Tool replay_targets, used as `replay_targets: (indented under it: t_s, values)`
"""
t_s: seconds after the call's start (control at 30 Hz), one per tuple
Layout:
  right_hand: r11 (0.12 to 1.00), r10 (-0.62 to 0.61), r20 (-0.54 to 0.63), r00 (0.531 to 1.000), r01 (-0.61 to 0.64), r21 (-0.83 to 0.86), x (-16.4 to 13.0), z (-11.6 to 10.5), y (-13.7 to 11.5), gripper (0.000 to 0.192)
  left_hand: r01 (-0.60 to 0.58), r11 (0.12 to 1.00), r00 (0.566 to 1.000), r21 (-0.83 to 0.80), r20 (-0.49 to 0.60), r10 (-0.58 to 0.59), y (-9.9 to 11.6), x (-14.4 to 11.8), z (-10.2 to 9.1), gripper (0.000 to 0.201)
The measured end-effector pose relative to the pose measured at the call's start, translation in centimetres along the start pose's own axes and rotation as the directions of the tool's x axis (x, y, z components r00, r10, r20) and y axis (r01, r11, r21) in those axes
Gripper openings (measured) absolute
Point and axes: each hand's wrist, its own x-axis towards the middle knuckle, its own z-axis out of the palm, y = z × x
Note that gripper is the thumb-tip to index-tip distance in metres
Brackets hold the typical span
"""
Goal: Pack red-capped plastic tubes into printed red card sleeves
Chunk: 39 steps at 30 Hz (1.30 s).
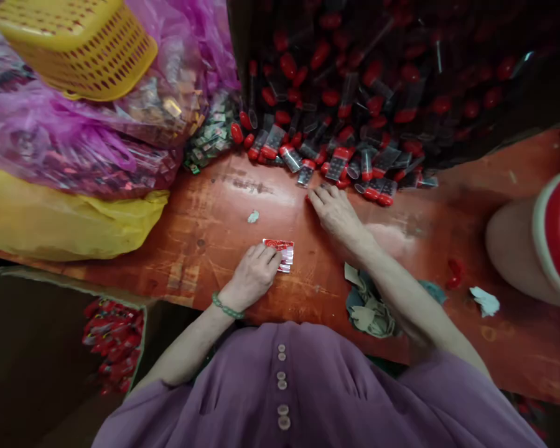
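left hand (256, 272) curling over small stack of red-topped packets (280, 254), pressing it flat near tabletop (205, 224) front edge. right hand (335, 211) lying palm down, fingers spread, holding nothing, fingertips touching front of red-capped packet heap (340, 155) piling along far edge. crumpled rag (368, 305) sitting under right forearm at front edge.

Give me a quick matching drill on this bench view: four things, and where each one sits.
1. left hand
2. right hand
3. yellow basket
4. cardboard box

a. on top of the pink bags
b. at the edge of the red-capped pile
c. below the table, lower left
d. on a small red-and-white card

Pairs: 1-d, 2-b, 3-a, 4-c
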Motion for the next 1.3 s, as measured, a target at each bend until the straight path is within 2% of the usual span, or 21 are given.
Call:
replay_targets:
  t_s: [0.2, 0.3, 0.37, 0.43, 0.5, 0.57, 0.63, 0.73, 0.83, 0.93, 1.03, 1.13, 1.23, 1.3]
  values:
    - [0.999, -0.038, 0.026, 0.999, 0.038, 0.006, -2.8, 0.0, -2.4, 0.036, 0.091, 0.993, 0.995, -0.076, -0.038, -0.095, 0.2, 0.1, 0.4, 0.027]
    - [0.991, 0.064, 0.027, 0.998, -0.066, 0.116, -3.7, 0.4, -2.7, 0.037, 0.121, 0.978, 0.990, -0.170, -0.050, -0.131, 0.0, 0.0, 0.7, 0.026]
    - [0.943, 0.153, -0.007, 0.988, -0.144, 0.300, -4.5, 0.5, -2.9, 0.037, 0.121, 0.961, 0.989, -0.249, -0.048, -0.137, -0.2, -0.1, 0.7, 0.023]
    - [0.789, 0.256, -0.034, 0.966, -0.189, 0.585, -5.3, 0.4, -3.3, 0.037, 0.133, 0.941, 0.988, -0.311, -0.028, -0.150, -0.4, 0.0, 0.5, 0.023]
    - [0.508, 0.365, 0.021, 0.931, -0.218, 0.834, -6.0, 0.1, -4.0, 0.038, 0.157, 0.925, 0.987, -0.347, 0.016, -0.162, -0.5, 0.2, 0.0, 0.024]
    - [0.211, 0.437, 0.147, 0.887, -0.260, 0.942, -6.6, -0.2, -5.0, 0.042, 0.179, 0.919, 0.984, -0.350, 0.068, -0.166, -0.5, 0.4, -0.4, 0.026]
    - [0.001, 0.463, 0.251, 0.850, -0.284, 0.959, -7.0, -0.4, -6.0, 0.043, 0.194, 0.926, 0.981, -0.323, 0.095, -0.172, -0.4, 0.6, -0.6, 0.026]
    - [-0.168, 0.436, 0.334, 0.836, -0.288, 0.943, -7.5, -0.9, -7.3, 0.042, 0.222, 0.935, 0.975, -0.277, 0.061, -0.213, -0.2, 0.6, -0.5, 0.022]
    - [-0.253, 0.347, 0.371, 0.861, -0.296, 0.921, -8.1, -1.2, -7.9, 0.045, 0.208, 0.945, 0.976, -0.252, -0.016, -0.219, 0.0, 0.1, -0.1, 0.021]
    - [-0.265, 0.281, 0.367, 0.887, -0.296, 0.918, -9.1, -1.1, -8.0, 0.048, 0.166, 0.956, 0.984, -0.243, -0.029, -0.178, 0.1, -0.2, 0.0, 0.024]
    - [-0.179, 0.281, 0.366, 0.887, -0.326, 0.928, -9.8, -0.8, -8.2, 0.044, 0.164, 0.955, 0.986, -0.246, 0.016, -0.165, 0.3, -0.3, -0.4, 0.025]
    - [-0.015, 0.321, 0.331, 0.887, -0.344, 0.939, -9.7, -0.3, -9.0, 0.041, 0.177, 0.958, 0.984, -0.227, 0.035, -0.174, 0.4, -0.1, -0.6, 0.024]
    - [0.202, 0.349, 0.223, 0.910, -0.305, 0.930, -9.1, 0.4, -10.1, 0.038, 0.204, 0.951, 0.978, -0.231, -0.001, -0.210, 0.1, 0.2, -0.4, 0.020]
    - [0.313, 0.354, 0.161, 0.921, -0.279, 0.908, -8.7, 0.9, -10.7, 0.035, 0.226, 0.942, 0.970, -0.247, -0.028, -0.240, -0.2, 0.3, -0.4, 0.018]
